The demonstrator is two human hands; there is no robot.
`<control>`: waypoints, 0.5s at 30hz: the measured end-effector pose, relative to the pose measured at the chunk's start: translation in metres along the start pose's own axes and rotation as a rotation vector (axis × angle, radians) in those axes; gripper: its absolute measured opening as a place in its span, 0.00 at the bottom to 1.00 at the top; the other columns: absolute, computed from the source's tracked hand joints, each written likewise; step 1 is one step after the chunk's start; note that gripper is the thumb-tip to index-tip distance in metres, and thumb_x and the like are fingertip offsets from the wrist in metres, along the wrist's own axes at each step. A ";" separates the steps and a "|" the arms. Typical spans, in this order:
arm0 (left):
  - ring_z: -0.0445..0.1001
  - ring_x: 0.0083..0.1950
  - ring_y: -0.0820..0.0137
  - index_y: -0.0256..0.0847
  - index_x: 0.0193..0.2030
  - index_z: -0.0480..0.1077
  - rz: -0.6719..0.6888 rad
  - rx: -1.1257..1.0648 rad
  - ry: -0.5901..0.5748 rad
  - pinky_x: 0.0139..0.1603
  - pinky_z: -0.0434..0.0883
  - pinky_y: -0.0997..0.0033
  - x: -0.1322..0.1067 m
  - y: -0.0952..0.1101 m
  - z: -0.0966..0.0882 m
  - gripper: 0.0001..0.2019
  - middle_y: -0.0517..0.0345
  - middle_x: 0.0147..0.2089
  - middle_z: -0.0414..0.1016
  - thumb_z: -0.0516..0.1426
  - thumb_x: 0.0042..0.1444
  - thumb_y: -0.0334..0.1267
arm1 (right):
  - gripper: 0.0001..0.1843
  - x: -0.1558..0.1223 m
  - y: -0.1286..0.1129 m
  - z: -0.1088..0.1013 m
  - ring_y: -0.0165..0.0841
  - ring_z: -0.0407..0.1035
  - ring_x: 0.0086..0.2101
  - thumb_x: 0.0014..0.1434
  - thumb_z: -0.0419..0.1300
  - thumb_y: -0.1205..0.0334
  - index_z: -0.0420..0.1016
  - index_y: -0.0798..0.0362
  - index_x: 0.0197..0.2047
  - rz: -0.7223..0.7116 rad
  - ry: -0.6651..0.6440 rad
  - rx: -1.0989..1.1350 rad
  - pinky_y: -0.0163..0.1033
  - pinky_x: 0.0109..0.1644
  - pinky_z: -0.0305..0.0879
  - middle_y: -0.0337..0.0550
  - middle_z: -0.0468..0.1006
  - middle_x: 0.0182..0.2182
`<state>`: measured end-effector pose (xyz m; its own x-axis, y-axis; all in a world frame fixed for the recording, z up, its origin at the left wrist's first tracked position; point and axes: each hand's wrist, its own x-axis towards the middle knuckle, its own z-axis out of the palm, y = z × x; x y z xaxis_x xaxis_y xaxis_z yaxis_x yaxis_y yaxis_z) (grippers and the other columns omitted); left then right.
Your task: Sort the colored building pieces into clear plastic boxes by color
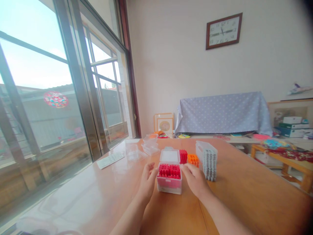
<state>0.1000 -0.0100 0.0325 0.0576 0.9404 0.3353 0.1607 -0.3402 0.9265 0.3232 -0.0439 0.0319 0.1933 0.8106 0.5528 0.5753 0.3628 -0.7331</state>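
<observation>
In front of me on the table stands a clear plastic box [169, 188] with its lid [169, 156] tipped back. Red plastic blocks [169, 170] with toothed edges fill its upper part. My left hand [148, 179] grips the box's left side, fingers bent at the rim. On the opposite side my right hand [194, 178] holds the right rim between thumb and fingers. Just behind the box are another red block stack [183, 156] and an orange block stack [193, 160]. To the right, a tall stack of grey blocks [209, 165] stands upright.
Behind the grey stack is a clear container [202, 147]. More clear plastic containers [149, 145] and a printed sheet [111, 160] lie at the back left of the wooden table [234, 195]. A window [80, 81] runs along the left.
</observation>
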 end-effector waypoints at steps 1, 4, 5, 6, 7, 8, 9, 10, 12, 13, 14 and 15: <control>0.62 0.67 0.57 0.40 0.58 0.63 -0.011 -0.055 -0.022 0.66 0.59 0.56 -0.001 -0.001 0.002 0.23 0.45 0.63 0.66 0.53 0.62 0.51 | 0.25 0.001 0.001 0.000 0.35 0.70 0.31 0.66 0.48 0.43 0.75 0.51 0.30 0.009 0.018 0.024 0.36 0.36 0.61 0.40 0.77 0.26; 0.53 0.73 0.55 0.41 0.65 0.57 -0.011 -0.192 -0.137 0.70 0.55 0.55 -0.004 -0.007 0.004 0.32 0.43 0.71 0.55 0.59 0.58 0.52 | 0.24 0.003 0.005 0.000 0.37 0.71 0.34 0.65 0.50 0.42 0.76 0.52 0.34 0.040 0.055 0.078 0.38 0.41 0.64 0.42 0.79 0.30; 0.51 0.73 0.53 0.42 0.66 0.56 -0.009 -0.232 -0.176 0.71 0.54 0.54 -0.004 -0.010 0.004 0.37 0.42 0.72 0.53 0.62 0.54 0.52 | 0.24 0.003 0.007 0.001 0.37 0.72 0.34 0.65 0.50 0.41 0.76 0.52 0.35 0.057 0.062 0.095 0.39 0.42 0.65 0.43 0.80 0.31; 0.49 0.74 0.52 0.42 0.68 0.54 -0.012 -0.273 -0.208 0.71 0.54 0.52 -0.004 -0.014 0.004 0.42 0.41 0.73 0.50 0.66 0.50 0.51 | 0.24 0.003 0.009 0.002 0.38 0.72 0.35 0.64 0.51 0.40 0.77 0.52 0.37 0.076 0.068 0.115 0.39 0.42 0.66 0.43 0.80 0.32; 0.48 0.74 0.50 0.43 0.69 0.51 -0.021 -0.318 -0.232 0.71 0.54 0.51 -0.003 -0.018 0.004 0.47 0.41 0.74 0.48 0.68 0.46 0.50 | 0.24 0.003 0.011 0.003 0.38 0.73 0.37 0.63 0.51 0.40 0.77 0.51 0.38 0.096 0.076 0.140 0.40 0.43 0.67 0.44 0.80 0.34; 0.48 0.74 0.49 0.44 0.70 0.49 -0.035 -0.368 -0.250 0.70 0.55 0.50 -0.002 -0.021 0.004 0.51 0.40 0.74 0.46 0.70 0.43 0.49 | 0.25 0.003 0.013 0.004 0.39 0.73 0.39 0.63 0.52 0.39 0.77 0.51 0.40 0.112 0.083 0.169 0.41 0.44 0.68 0.44 0.81 0.36; 0.49 0.74 0.48 0.46 0.71 0.46 -0.054 -0.420 -0.271 0.69 0.57 0.50 -0.001 -0.023 0.003 0.54 0.41 0.75 0.43 0.71 0.41 0.47 | 0.25 0.003 0.015 0.005 0.40 0.74 0.41 0.62 0.52 0.39 0.76 0.51 0.42 0.125 0.096 0.200 0.42 0.46 0.68 0.45 0.81 0.38; 0.51 0.73 0.48 0.48 0.72 0.43 -0.073 -0.472 -0.303 0.68 0.59 0.49 -0.001 -0.025 0.003 0.56 0.41 0.76 0.40 0.71 0.41 0.45 | 0.25 0.003 0.017 0.007 0.41 0.74 0.43 0.62 0.53 0.39 0.76 0.50 0.43 0.136 0.113 0.229 0.43 0.48 0.69 0.46 0.81 0.41; 0.57 0.70 0.47 0.52 0.72 0.39 -0.095 -0.565 -0.385 0.65 0.63 0.49 0.001 -0.026 0.002 0.58 0.43 0.76 0.36 0.71 0.42 0.43 | 0.24 0.004 0.019 0.010 0.42 0.73 0.48 0.61 0.54 0.39 0.75 0.50 0.46 0.170 0.146 0.272 0.44 0.52 0.68 0.48 0.80 0.46; 0.60 0.69 0.48 0.53 0.72 0.38 -0.094 -0.600 -0.426 0.64 0.64 0.49 0.002 -0.025 0.001 0.58 0.43 0.76 0.37 0.71 0.42 0.42 | 0.24 0.004 0.020 0.012 0.42 0.72 0.50 0.61 0.55 0.40 0.74 0.50 0.48 0.197 0.155 0.288 0.45 0.52 0.68 0.49 0.79 0.48; 0.62 0.68 0.48 0.54 0.72 0.39 -0.085 -0.625 -0.461 0.64 0.64 0.50 0.002 -0.024 0.001 0.58 0.43 0.76 0.39 0.72 0.41 0.41 | 0.25 0.005 0.021 0.013 0.42 0.72 0.51 0.60 0.55 0.40 0.73 0.49 0.50 0.228 0.164 0.302 0.46 0.53 0.68 0.50 0.78 0.51; 0.63 0.67 0.49 0.53 0.71 0.41 -0.076 -0.636 -0.490 0.63 0.65 0.52 0.003 -0.023 0.000 0.57 0.44 0.75 0.42 0.72 0.41 0.40 | 0.26 0.006 0.021 0.015 0.43 0.71 0.52 0.60 0.56 0.40 0.72 0.49 0.53 0.261 0.171 0.316 0.46 0.52 0.68 0.50 0.76 0.54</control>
<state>0.0961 0.0009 0.0119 0.5185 0.8038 0.2916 -0.4020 -0.0717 0.9128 0.3246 -0.0242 0.0139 0.4440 0.8155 0.3713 0.2240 0.3002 -0.9272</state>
